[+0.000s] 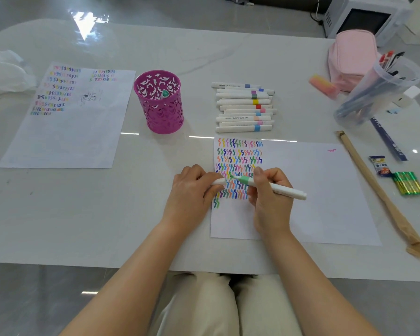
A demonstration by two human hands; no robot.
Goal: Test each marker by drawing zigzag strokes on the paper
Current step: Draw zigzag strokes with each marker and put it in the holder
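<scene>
Paper (325, 190) under test lies flat on the white desk (131, 226), directly in front of the person. Its left part carries rows of coloured zigzag strokes (238, 161); the right part is mostly bare. A second sheet (83, 132), also marked with rows of coloured strokes, lies well apart to the left. A pink perforated pen cup (164, 115) stands upright between the two sheets, with one teal-ended marker (165, 93) inside. A pile of white markers (243, 110) with coloured bands lies just beyond the paper's top edge. Both hands are close together over the strokes. The right hand (269, 200) grips a white marker with a mint-green band (286, 190), tip pointing left, low over the paper. The left hand (192, 190) pinches a white cap (217, 182), just beside the tip.
</scene>
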